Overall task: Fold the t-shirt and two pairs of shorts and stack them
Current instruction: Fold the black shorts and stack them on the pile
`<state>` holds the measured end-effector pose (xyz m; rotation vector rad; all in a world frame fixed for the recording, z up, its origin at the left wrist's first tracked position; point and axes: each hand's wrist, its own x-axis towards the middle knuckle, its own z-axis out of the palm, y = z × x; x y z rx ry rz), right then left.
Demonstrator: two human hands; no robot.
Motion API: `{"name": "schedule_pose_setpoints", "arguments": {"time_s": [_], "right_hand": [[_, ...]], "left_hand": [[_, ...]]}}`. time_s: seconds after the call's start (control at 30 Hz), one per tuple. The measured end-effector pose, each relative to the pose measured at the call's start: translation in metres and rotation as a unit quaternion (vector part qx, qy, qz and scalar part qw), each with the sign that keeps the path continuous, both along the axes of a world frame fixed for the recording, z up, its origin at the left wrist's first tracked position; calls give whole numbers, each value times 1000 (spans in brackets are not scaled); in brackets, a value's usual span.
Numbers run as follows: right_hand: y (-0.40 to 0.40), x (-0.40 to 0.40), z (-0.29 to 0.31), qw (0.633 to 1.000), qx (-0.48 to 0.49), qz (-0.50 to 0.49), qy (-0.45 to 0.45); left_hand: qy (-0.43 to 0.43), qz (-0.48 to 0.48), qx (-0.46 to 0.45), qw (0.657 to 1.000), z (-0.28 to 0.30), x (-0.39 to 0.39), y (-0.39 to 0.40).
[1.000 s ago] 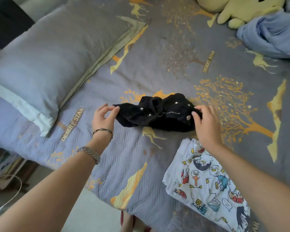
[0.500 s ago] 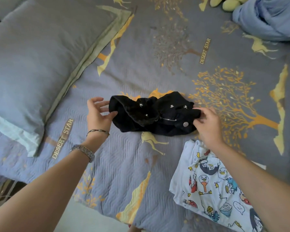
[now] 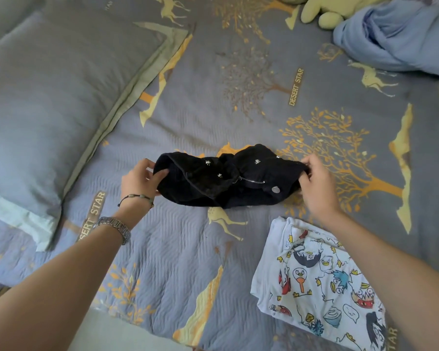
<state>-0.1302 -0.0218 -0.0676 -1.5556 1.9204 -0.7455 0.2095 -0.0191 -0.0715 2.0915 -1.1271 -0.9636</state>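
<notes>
Crumpled black studded shorts (image 3: 228,181), zip and snap exposed, on the quilted grey bedspread (image 3: 178,252), my left hand (image 3: 140,179) and right hand (image 3: 317,183) pinching opposite waistband ends; the folded cartoon-print t-shirt (image 3: 322,287) lies near right.

Black shorts (image 3: 228,181) with little studs, a zipper and a snap button are held bunched up over the bed (image 3: 178,249), pinched at one end by the left hand (image 3: 140,179) and at the other by the right hand (image 3: 314,183). A folded cartoon-print t-shirt (image 3: 322,287) is seen lying just beside, nearer the person. A grey pillow (image 3: 48,97) is parked off to the left.
</notes>
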Motion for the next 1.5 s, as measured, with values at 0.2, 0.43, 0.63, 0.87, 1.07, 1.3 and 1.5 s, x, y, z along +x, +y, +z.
{"name": "schedule_pose_setpoints", "arguments": {"time_s": [0.2,0.43,0.63,0.87,1.07,1.3,1.5], "right_hand": [[-14,-7,53,997,-53,-19,49],[-22,-17,91,993,-7,-106,-57],[-7,-2,82,920,89,-260,-277],[19,6,48,935,94,-280,-198],[39,20,26,947,91,-240,-196],[48,22,26,989,21,-121,-84],[46,5,30,991,-10,-105,-80]], "left_hand": [[-78,6,-68,995,46,5,-9],[-109,13,-78,991,92,9,-15],[-96,42,36,994,90,-5,-10],[-73,-13,20,997,70,-24,7],[-52,-140,23,988,74,-24,13],[-137,-243,70,958,69,-14,13],[-242,-287,30,927,57,-7,18]]}}
